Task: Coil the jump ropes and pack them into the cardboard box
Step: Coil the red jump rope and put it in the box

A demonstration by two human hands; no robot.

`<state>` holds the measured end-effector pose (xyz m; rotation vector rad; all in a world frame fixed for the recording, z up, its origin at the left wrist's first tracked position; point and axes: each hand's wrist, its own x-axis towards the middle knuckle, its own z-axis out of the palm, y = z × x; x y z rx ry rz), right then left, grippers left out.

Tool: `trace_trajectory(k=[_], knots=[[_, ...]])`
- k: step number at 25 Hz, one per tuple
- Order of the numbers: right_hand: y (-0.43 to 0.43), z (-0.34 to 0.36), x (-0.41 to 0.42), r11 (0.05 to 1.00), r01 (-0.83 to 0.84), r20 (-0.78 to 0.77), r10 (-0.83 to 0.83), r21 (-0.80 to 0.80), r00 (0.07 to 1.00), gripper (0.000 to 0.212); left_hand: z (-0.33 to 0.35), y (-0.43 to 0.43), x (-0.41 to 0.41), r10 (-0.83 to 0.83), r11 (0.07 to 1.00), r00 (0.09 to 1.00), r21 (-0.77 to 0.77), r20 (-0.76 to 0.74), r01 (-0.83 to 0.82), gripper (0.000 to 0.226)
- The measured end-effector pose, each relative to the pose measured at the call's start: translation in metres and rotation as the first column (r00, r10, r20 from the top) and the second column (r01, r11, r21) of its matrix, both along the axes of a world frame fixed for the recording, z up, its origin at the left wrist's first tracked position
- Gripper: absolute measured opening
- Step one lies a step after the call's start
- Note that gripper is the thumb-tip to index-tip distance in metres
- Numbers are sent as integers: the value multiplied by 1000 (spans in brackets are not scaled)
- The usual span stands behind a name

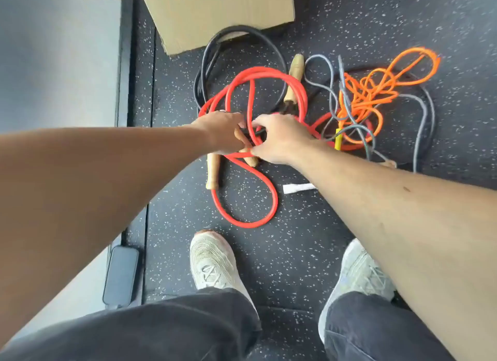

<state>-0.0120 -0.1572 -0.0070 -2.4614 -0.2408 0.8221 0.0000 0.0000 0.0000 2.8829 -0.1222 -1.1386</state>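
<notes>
Now we see both hands meet low over floor: left hand and right hand each curl fingers round red rope where loops cross. Wooden handle lies just below left hand. Orange rope tangled with grey rope at right. Cardboard box ahead, black rope beside it.

Both bare arms reach forward and down; left hand and right hand meet, fingers curled on the red rope.
</notes>
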Motion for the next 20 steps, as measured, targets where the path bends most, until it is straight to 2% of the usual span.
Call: trace_trajectory(k=[1, 3, 4, 5, 7, 8, 10, 13, 16, 20], knots=[[7, -12, -6, 999, -43, -28, 42, -23, 999, 58, -6, 1, -1, -56, 996, 998, 62, -20, 57, 46], [25, -35, -23, 971, -153, -69, 143, -182, 987, 80, -12, -1, -1, -168, 970, 985, 172, -46, 174, 39], [35, -45, -37, 946, -190, -73, 176, -264, 982, 81, -13, -4, -5, -190, 955, 979, 217, -76, 203, 38], [40, -53, -41, 935, -186, -30, 186, -302, 982, 74, -14, -8, -6, -181, 955, 979, 219, -96, 198, 38], [38, -53, -28, 925, -162, 78, 200, -344, 977, 43, -7, -11, -11, -152, 963, 984, 212, -98, 169, 43], [33, -45, -20, 932, -162, 70, 195, -323, 978, 32, -7, -10, -15, -139, 963, 983, 214, -117, 162, 44], [21, -20, -13, 956, -172, 51, 189, -237, 981, 32, 2, -8, -27, -150, 966, 979, 189, -140, 175, 40], [1, 28, 0, 982, -128, 114, 144, -138, 983, 36, 44, -6, -27, -147, 984, 988, 105, 55, 141, 39], [-20, 100, 13, 1000, 28, 156, -30, 9, 987, 35, 133, -14, -15, -8, 999, 977, -51, 211, 19, 36], [-44, 224, 7, 973, 107, 348, -175, 205, 921, 30, 250, -31, -24, 94, 974, 904, -228, 417, 4, 33]])
